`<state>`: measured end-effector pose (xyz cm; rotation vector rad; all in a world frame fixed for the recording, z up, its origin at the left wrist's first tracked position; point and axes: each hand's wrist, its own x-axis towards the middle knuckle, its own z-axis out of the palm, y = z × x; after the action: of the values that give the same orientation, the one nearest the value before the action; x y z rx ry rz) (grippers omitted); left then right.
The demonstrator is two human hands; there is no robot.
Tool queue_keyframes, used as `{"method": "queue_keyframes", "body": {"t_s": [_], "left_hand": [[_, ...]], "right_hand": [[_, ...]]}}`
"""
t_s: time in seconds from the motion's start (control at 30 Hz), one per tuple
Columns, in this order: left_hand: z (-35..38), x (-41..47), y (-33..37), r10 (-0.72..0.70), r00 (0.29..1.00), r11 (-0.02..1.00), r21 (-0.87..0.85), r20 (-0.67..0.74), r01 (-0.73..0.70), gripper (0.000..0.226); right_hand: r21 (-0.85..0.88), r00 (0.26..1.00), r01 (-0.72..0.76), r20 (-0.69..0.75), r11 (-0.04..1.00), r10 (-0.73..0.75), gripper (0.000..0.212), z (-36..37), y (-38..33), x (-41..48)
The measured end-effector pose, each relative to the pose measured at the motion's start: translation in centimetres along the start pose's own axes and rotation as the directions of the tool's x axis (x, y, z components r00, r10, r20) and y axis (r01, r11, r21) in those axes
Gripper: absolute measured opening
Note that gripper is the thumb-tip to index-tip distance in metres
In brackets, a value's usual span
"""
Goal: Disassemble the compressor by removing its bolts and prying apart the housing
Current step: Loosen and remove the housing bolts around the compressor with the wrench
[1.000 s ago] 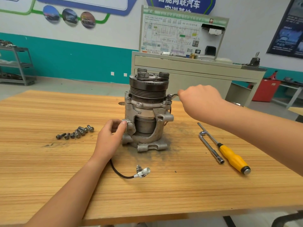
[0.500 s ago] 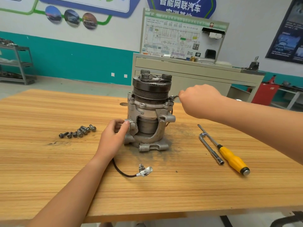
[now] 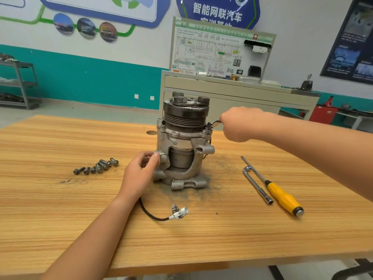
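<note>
Compressor (image 3: 184, 142) stands upright on the table (image 3: 60, 199), my left hand (image 3: 139, 174) gripping its lower lug to brace it, my right hand (image 3: 240, 124) fisted round a bent key (image 3: 216, 122) on the flange bolt (image 3: 209, 127), so short, square turns, no twisting.

Compressor (image 3: 184, 142) stands upright near the centre of the desk (image 3: 60, 219), pulley end up, dark grit round its base. L hand (image 3: 139, 174) grips a lug low on its L side, thumb on the lug, & R hand (image 3: 240, 124) is fisted round a thin bent tool (image 3: 215, 123) whose tip sits at a bolt on the upper flange, R side. Loose bolts (image 3: 96, 166) lie in a row toward desk's L edge, well apart from the unit; toward the R edge an L-shaped socket wrench (image 3: 257, 185) & yellow-handled screwdriver (image 3: 282, 197) lie just beside each other, and a black cable w/ white connector (image 3: 178, 213) curls toward the near edge.
</note>
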<state>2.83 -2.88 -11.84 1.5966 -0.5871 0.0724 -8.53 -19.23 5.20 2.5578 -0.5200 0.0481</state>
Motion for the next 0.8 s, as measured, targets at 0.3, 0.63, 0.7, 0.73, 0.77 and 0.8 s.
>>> {"method": "queue_keyframes", "body": {"t_s": [0.3, 0.63, 0.7, 0.73, 0.77, 0.8], "left_hand": [[0.0, 0.3, -0.2, 0.004, 1.000, 1.000, 0.000, -0.006, -0.004, 0.011], [0.1, 0.3, -0.2, 0.004, 1.000, 1.000, 0.001, -0.014, -0.004, 0.008], [0.1, 0.3, -0.1, 0.008, 1.000, 1.000, 0.004, -0.017, -0.008, 0.007], [0.1, 0.3, -0.1, 0.008, 1.000, 1.000, 0.003, -0.020, -0.008, 0.007], [0.1, 0.3, -0.1, 0.006, 1.000, 1.000, 0.001, -0.023, -0.006, 0.008], [0.1, 0.3, -0.2, 0.004, 1.000, 1.000, 0.000, -0.024, -0.004, 0.011]], "right_hand": [[-0.224, 0.994, 0.054, -0.077, 0.973, -0.073, 0.013, 0.3, -0.8, -0.3], [-0.179, 0.987, 0.099, -0.111, 0.979, -0.120, 0.027, 1.8, 0.5, 0.1], [-0.198, 0.988, 0.112, -0.079, 0.974, -0.129, 0.028, 1.8, 0.7, 0.2], [-0.217, 0.990, 0.114, -0.052, 0.970, -0.128, 0.027, 1.8, 0.8, 0.3], [-0.248, 0.992, 0.113, -0.023, 0.962, -0.123, 0.024, 1.7, 0.9, 0.4], [-0.283, 0.993, 0.113, 0.001, 0.952, -0.118, 0.020, 1.7, 1.0, 0.6]]}}
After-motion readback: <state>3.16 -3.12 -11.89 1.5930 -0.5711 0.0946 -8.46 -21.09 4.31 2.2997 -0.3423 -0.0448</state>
